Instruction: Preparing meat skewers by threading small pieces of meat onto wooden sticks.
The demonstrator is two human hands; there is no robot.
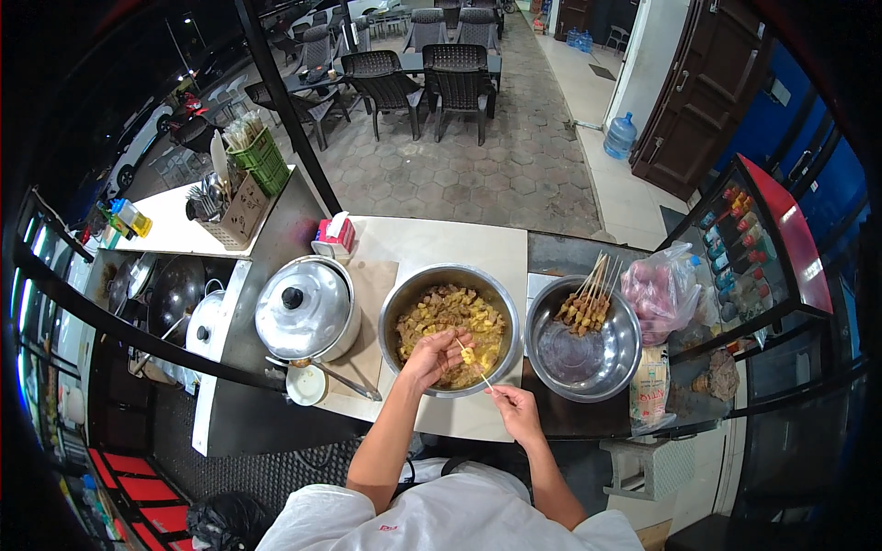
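Note:
A large steel bowl (387, 300) on the counter holds small chunks of yellow-coated meat (450, 308). Over its near side, my left hand (435, 358) is curled, fingertips at a meat chunk (469, 355) that sits on a thin wooden skewer (484, 377). My right hand (516, 411) pinches the skewer's lower end just outside the bowl's near rim. To the right, a second steel bowl (574, 372) contains several loaded meat skewers (585, 312), bunched at its far side with their bare sticks pointing up and away.
Left of the meat stands a lidded aluminium pot (303, 308), with a small white dish (306, 385) and a ladle (347, 379) in front. A bag of reddish items (657, 289) and a packet of sticks (650, 386) lie right. A glass display case (749, 248) borders the counter.

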